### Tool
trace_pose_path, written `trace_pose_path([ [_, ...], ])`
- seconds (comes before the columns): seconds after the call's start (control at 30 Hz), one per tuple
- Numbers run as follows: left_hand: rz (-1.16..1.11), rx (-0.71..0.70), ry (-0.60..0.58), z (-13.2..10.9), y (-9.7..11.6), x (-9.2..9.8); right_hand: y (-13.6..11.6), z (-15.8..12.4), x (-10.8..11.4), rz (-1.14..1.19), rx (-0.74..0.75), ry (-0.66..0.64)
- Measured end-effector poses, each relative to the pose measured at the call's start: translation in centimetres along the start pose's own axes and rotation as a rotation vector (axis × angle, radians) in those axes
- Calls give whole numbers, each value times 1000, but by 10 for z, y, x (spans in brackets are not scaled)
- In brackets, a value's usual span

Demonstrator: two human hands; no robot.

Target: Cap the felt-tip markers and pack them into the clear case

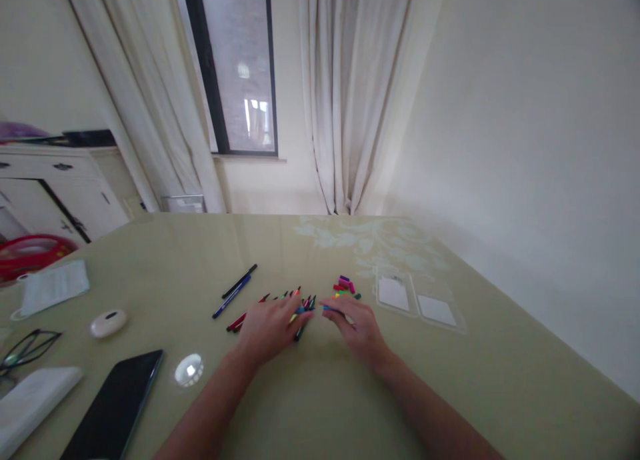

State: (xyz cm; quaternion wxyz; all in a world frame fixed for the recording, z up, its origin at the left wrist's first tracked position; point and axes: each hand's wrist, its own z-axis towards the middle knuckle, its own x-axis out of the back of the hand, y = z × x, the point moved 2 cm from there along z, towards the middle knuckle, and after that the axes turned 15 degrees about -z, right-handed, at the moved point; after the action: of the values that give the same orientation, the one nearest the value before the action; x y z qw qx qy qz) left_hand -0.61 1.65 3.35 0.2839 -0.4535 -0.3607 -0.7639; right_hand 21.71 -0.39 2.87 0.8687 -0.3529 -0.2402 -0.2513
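Note:
Over a cluster of uncapped felt-tip pens, my left hand (pixel 266 325) is closed with a blue felt-tip pen (pixel 301 309) between thumb and fingers. Much of that pen and the cluster is hidden by the hand. Just to its right, my right hand (pixel 361 328) pinches a small blue pen cap (pixel 327 307), apart from the pen. Several loose colored caps (pixel 346 285) lie beyond the right hand. A red felt-tip pen (pixel 236 325) pokes out left of my left hand. Farther left lie a blue capped pen (pixel 231 297) and a black capped pen (pixel 240 281), side by side.
Right of the caps lies an open clear plastic case (pixel 416 303) with white inserts. On the left are a phone (pixel 117 403), a round clear disc (pixel 189 369), a white earbud case (pixel 109 323), glasses (pixel 33 348), a white box (pixel 37 403) and a face mask (pixel 55 287).

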Motion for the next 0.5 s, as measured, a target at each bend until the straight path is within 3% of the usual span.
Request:
trace_pose_path([
  [0.1,39,359,67,-1,-31,15,21,-2,6,-66,-153,74],
  [0.17,64,525,102,-4,-49,21,34,-2,6,-146,-217,78],
  [0.27,91,586,85,-8,-63,23,47,-2,0,-272,-211,21],
  [0.37,132,578,86,-10,-66,22,52,-1,-8,-351,-193,-47],
  [0.5,225,666,126,-16,-71,26,55,0,-11,-401,-209,-62],
])
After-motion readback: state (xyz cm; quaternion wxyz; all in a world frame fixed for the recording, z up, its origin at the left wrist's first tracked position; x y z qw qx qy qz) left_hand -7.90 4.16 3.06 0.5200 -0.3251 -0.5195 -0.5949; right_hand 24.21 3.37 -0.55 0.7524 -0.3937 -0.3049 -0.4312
